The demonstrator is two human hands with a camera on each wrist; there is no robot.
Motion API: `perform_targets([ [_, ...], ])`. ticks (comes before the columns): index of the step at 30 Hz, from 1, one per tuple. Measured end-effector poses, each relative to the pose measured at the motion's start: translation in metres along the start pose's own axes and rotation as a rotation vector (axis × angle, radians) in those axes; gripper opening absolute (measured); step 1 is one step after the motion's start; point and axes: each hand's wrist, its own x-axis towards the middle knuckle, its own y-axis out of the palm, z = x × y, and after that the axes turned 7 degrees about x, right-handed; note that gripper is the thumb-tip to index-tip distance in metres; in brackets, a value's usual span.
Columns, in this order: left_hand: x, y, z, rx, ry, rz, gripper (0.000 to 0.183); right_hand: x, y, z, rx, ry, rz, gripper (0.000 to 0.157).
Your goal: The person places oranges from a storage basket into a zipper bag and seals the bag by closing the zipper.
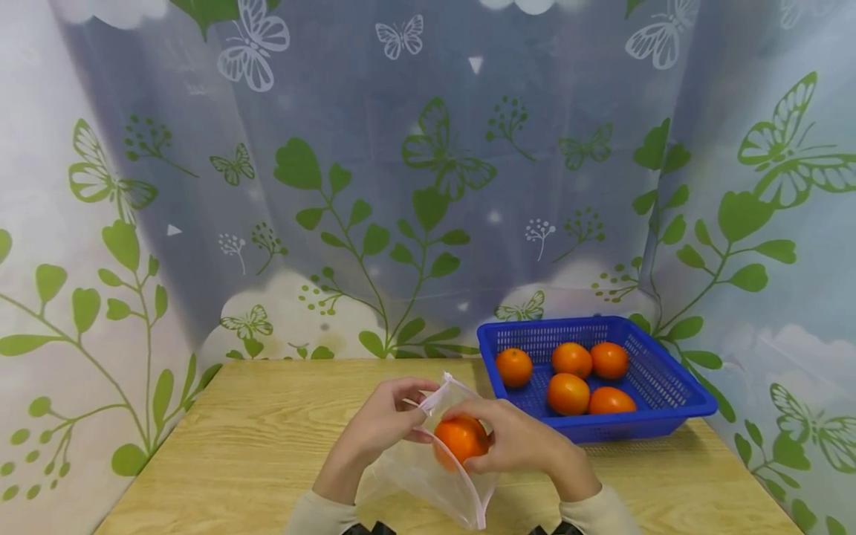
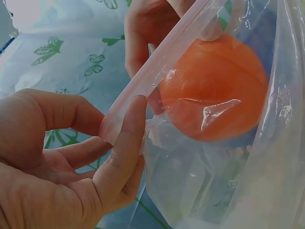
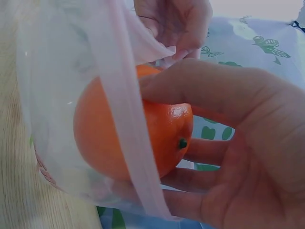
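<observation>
My right hand [image 1: 518, 438] grips an orange [image 1: 463, 438] with thumb and fingers curled round it. The fruit sits partly inside the mouth of a clear plastic zip bag [image 1: 428, 483] with a pale pink rim. In the right wrist view the green stem end of the orange [image 3: 167, 124] faces out of the bag, and the rim crosses the fruit. My left hand [image 1: 388, 420] pinches the bag's rim at one end of the mouth. Seen from the left wrist, thumb and finger hold the pink strip [image 2: 138, 90], with the orange [image 2: 214, 90] behind the film.
A blue plastic basket [image 1: 652, 425] with several oranges [image 1: 569, 394] stands at the right rear of the wooden table [image 1: 267, 431]. Behind and beside the table hangs a cloth [image 1: 374, 193] printed with leaves and butterflies.
</observation>
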Motion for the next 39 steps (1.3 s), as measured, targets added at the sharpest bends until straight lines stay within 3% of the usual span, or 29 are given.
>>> perform_targets([
  [10,-0.001,-0.001,0.0,-0.005,0.003,-0.002,0.046,0.002,0.004,-0.001,-0.072,-0.074,0.021,0.05],
  [16,-0.001,-0.001,-0.001,-0.005,-0.001,-0.009,0.044,0.002,0.007,0.001,-0.114,-0.071,0.01,0.05],
  [31,-0.003,-0.003,-0.004,0.009,0.005,-0.053,0.04,0.002,0.001,0.001,0.045,0.055,0.043,0.043],
  [39,-0.007,-0.011,-0.008,0.004,0.02,-0.086,0.038,-0.001,-0.004,0.003,0.059,0.046,-0.003,0.037],
])
